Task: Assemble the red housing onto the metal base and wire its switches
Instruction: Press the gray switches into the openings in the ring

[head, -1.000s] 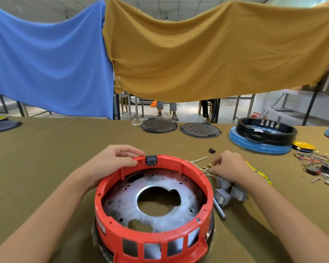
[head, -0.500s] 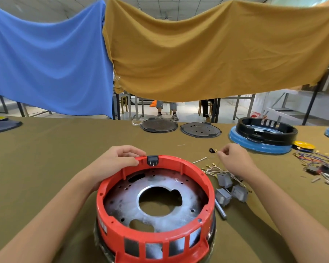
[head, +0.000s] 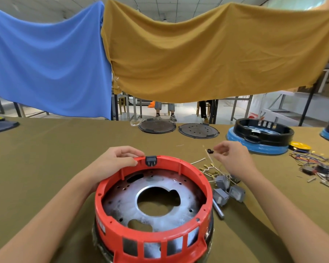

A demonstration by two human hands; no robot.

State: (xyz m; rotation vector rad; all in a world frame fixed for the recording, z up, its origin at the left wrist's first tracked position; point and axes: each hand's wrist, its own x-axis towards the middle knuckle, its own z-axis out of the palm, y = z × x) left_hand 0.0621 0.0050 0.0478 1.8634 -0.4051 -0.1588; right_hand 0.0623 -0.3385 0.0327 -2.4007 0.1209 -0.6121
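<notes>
The red housing (head: 110,221) sits as a ring on the round metal base (head: 122,198) at the near middle of the table. A black socket (head: 150,160) is clipped into its far rim. My left hand (head: 114,160) grips that rim just left of the socket. To the right of the housing lie three grey switches (head: 222,184) with thin white wires and brass terminals (head: 207,168). My right hand (head: 235,158) is raised above them and pinches one thin white wire (head: 209,158) between thumb and fingertips.
A small black part (head: 209,151) lies just beyond my right fingertips. A metal rod (head: 217,209) lies beside the housing. Two dark round plates (head: 157,126) and a blue-and-black housing (head: 260,137) stand at the back. Loose wires and parts (head: 319,168) lie at the right.
My right hand has lifted away from the switches, up and toward the back, drawing a thin wire with it. My left hand has stayed on the red rim.
</notes>
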